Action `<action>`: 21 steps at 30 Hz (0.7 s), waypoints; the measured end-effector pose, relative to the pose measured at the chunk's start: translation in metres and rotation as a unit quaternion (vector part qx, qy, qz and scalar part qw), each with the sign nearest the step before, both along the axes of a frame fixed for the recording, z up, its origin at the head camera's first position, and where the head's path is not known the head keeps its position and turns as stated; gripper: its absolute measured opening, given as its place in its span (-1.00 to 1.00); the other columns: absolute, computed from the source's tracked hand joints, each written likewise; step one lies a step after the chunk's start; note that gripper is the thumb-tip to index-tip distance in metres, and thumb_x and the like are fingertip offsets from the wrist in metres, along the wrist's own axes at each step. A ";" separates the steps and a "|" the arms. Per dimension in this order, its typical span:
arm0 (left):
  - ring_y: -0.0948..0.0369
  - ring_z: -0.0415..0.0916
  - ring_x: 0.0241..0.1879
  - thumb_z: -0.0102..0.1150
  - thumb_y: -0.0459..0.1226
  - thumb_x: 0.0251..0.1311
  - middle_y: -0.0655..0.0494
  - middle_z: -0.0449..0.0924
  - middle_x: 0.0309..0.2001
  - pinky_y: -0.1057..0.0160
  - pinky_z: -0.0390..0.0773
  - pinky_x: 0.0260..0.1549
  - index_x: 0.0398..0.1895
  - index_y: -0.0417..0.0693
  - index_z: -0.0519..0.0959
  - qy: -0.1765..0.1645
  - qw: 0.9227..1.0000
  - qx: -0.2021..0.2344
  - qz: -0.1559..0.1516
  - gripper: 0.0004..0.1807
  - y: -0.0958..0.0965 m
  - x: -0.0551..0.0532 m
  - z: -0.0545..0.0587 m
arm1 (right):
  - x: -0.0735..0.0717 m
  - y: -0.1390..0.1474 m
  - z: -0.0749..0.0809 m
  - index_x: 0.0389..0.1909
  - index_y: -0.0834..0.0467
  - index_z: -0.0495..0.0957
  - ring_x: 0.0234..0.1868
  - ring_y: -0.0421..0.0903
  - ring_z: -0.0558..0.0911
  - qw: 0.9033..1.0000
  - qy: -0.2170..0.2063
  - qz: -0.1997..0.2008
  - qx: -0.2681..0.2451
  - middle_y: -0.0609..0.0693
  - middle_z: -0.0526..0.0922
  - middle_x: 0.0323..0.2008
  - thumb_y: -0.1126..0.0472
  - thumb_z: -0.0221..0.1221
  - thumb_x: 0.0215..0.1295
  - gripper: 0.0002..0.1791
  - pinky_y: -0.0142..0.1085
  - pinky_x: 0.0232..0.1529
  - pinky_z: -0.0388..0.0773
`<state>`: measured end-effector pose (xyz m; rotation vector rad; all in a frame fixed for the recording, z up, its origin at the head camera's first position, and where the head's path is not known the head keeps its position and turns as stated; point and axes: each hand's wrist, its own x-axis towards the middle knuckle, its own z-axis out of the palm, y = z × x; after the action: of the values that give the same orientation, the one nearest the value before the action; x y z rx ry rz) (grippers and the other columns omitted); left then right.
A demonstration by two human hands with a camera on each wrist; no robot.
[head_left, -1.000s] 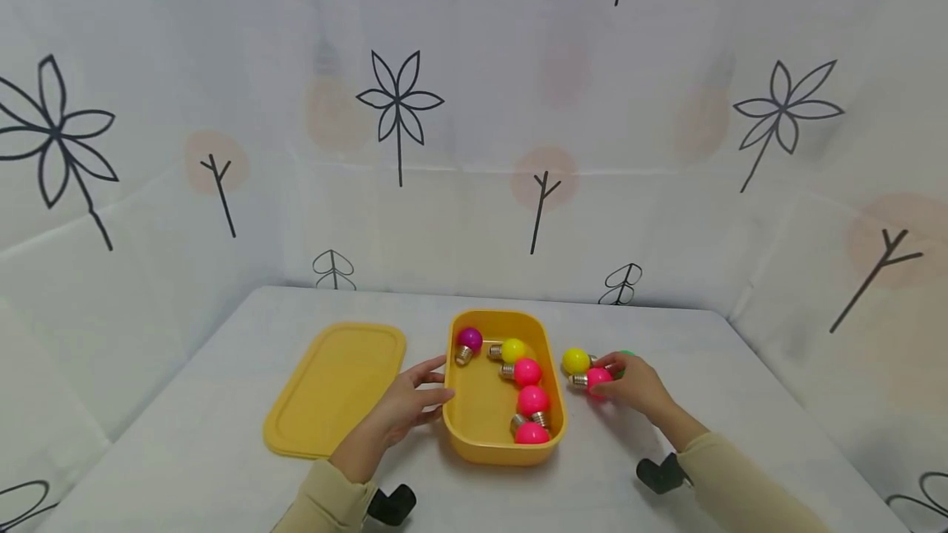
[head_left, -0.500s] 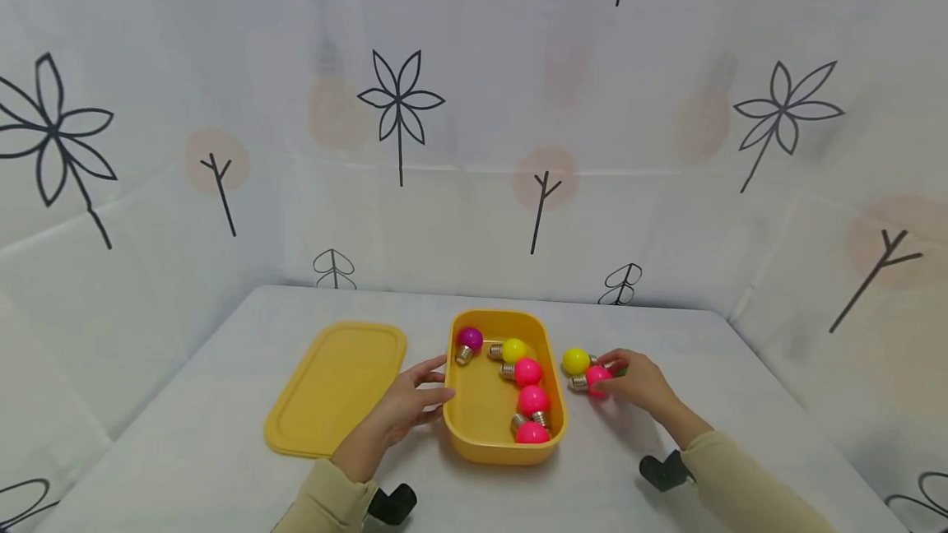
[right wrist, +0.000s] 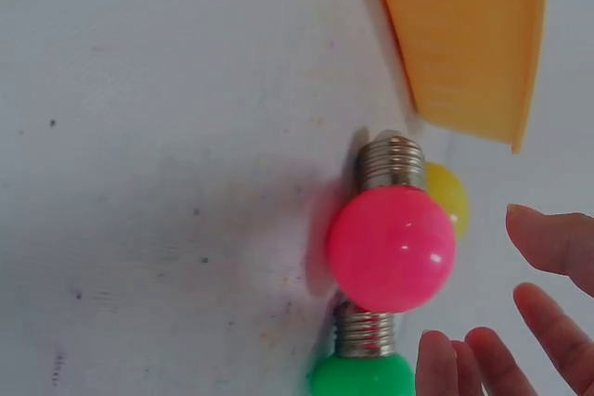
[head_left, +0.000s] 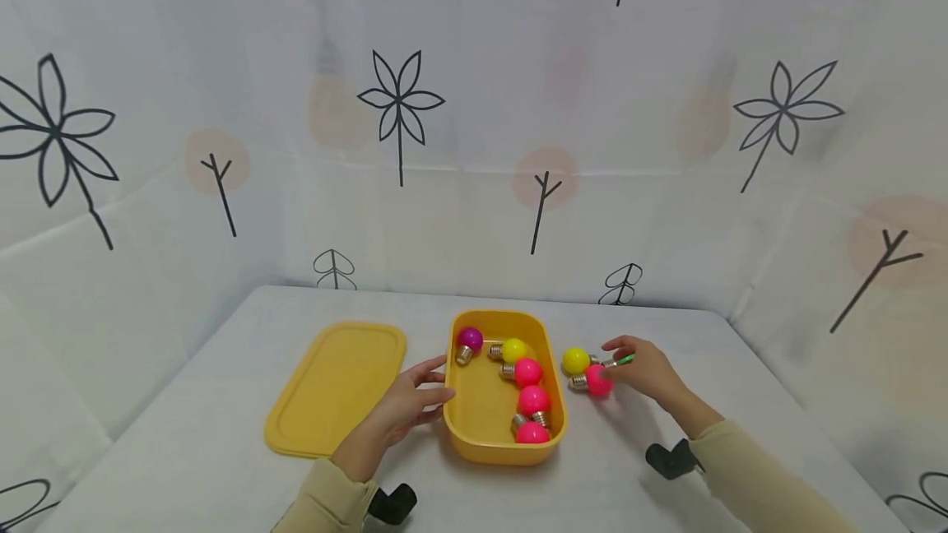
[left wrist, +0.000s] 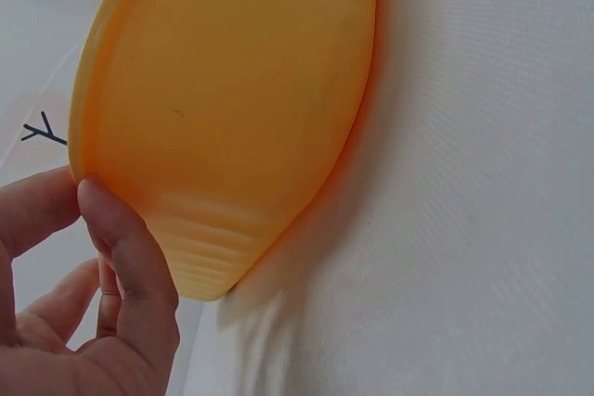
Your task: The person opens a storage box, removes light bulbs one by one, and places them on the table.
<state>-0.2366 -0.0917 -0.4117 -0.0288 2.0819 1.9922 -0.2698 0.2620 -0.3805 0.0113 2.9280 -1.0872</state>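
My left hand (head_left: 403,405) holds the near-left rim of a yellow plastic box (head_left: 471,422), thumb and forefinger at its edge in the left wrist view. Inside lie a purple light bulb (head_left: 470,340), a yellow bulb (head_left: 514,350) and several pink bulbs (head_left: 533,400). Right of the box my right hand (head_left: 648,368) hovers with fingers spread over more bulbs and grips nothing. These are a yellow bulb (head_left: 575,361), a pink bulb (right wrist: 393,249) and a green bulb (right wrist: 363,376). In the head view my fingers hide part of the green one.
A flat yellow lid (head_left: 336,389) lies on the white tabletop (head_left: 592,484) left of the box. Behind the table hangs a pale cloth (head_left: 459,220) printed with plants. Dark wrist camera mounts (head_left: 392,505) stick out below both sleeves.
My right hand has drawn back slightly to the right off the pink bulb, which now shows more fully. The left hand and the box have stayed in place.
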 end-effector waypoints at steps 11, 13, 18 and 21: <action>0.09 0.48 -0.25 0.24 -0.35 0.13 -0.11 0.36 0.02 0.26 0.58 -0.28 0.35 -0.06 0.26 0.001 1.000 -0.003 0.002 -0.32 0.000 0.001 0.001 | -0.005 -0.010 0.018 0.00 0.29 0.47 -0.14 0.16 0.50 0.999 0.031 0.018 0.003 0.29 0.48 -0.08 0.20 0.32 0.05 -0.52 -0.11 -0.21 0.57; 0.09 0.47 -0.25 0.24 -0.35 0.13 -0.11 0.36 0.02 0.26 0.58 -0.28 0.35 -0.05 0.26 0.000 1.000 -0.004 0.003 -0.32 0.001 0.001 0.001 | -0.006 -0.013 0.023 0.00 0.29 0.48 -0.14 0.15 0.50 0.999 0.031 0.019 0.003 0.29 0.48 -0.08 0.20 0.32 0.06 -0.52 -0.11 -0.20 0.57; 0.08 0.47 -0.24 0.25 -0.35 0.13 -0.11 0.35 0.03 0.25 0.58 -0.27 0.36 -0.04 0.26 -0.003 1.000 -0.004 0.003 -0.31 0.001 0.002 0.002 | -0.007 -0.021 0.029 0.01 0.27 0.48 -0.12 0.15 0.50 0.999 0.029 0.019 0.002 0.30 0.47 -0.05 0.19 0.33 0.06 -0.52 -0.13 -0.21 0.58; 0.08 0.47 -0.24 0.24 -0.35 0.13 -0.10 0.35 0.03 0.26 0.58 -0.28 0.36 -0.04 0.25 -0.002 1.000 -0.002 0.001 -0.31 0.000 0.001 0.001 | -0.009 -0.027 0.032 0.00 0.27 0.49 -0.11 0.15 0.50 0.999 0.031 0.020 -0.002 0.29 0.48 -0.06 0.21 0.33 0.06 -0.53 -0.14 -0.20 0.58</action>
<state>-0.2353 -0.0914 -0.4105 -0.0357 2.0847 1.9873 -0.2783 0.2347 -0.3486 -0.0838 2.9662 -1.1085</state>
